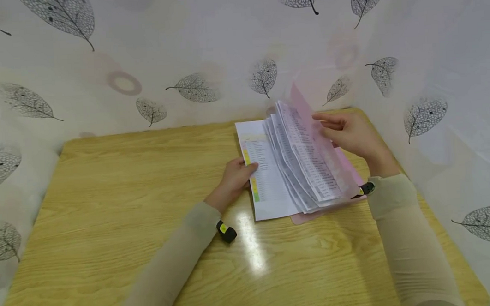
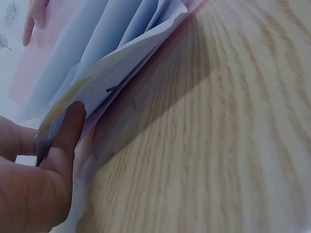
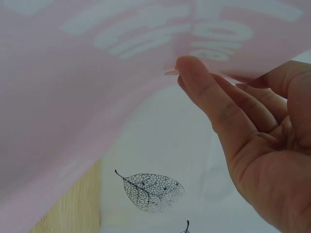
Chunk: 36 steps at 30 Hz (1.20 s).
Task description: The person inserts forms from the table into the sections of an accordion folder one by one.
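Note:
A pink folder (image 1: 302, 103) lies open near the table's far right, with a stack of printed papers (image 1: 309, 159) fanned between its covers. My left hand (image 1: 234, 177) pinches the left edge of the leftmost white sheet (image 1: 272, 202), thumb on top; this sheet carries a printed list with a yellow and green strip. In the left wrist view, that thumb lies over the coloured strip (image 2: 73, 92). My right hand (image 1: 352, 132) holds the edge of the raised pink cover between thumb and fingers. White lettering shows on the cover (image 3: 87, 87) in the right wrist view.
The wooden table (image 1: 139, 191) extends to the left and front of the folder. Behind and to the right hangs a pale curtain (image 1: 222, 38) with leaf prints, close to the table's far edge. Each wrist wears a small black device (image 1: 226, 232).

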Available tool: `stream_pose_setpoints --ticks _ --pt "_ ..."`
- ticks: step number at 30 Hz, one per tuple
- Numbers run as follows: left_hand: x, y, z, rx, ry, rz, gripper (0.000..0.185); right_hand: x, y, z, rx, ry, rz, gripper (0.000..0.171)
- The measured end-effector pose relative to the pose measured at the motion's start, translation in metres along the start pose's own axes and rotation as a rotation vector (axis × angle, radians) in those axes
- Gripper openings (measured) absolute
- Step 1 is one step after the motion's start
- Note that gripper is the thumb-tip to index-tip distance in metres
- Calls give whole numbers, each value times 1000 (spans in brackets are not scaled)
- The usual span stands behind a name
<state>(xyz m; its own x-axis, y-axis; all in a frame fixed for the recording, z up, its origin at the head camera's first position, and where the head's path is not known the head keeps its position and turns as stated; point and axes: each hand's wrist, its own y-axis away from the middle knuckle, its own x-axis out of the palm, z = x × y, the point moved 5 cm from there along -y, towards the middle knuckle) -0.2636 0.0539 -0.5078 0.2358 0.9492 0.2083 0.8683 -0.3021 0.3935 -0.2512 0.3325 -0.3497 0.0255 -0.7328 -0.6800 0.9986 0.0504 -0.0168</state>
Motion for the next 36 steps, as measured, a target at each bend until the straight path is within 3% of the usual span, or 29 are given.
stream_pose_setpoints --ticks 6,16,25,36 --pt "8 -6 -2 11 -10 -16 42 1 0 -1 9 -3 -5 39" --pt "-1 -4 -3 37 -26 -117 39 0 -2 -1 5 -15 -10 39" --pt "18 -4 9 13 11 -24 40 2 -1 -2 53 -38 33 42" --pt "41 -9 10 42 59 -34 37 6 -2 0 55 -61 50 43"
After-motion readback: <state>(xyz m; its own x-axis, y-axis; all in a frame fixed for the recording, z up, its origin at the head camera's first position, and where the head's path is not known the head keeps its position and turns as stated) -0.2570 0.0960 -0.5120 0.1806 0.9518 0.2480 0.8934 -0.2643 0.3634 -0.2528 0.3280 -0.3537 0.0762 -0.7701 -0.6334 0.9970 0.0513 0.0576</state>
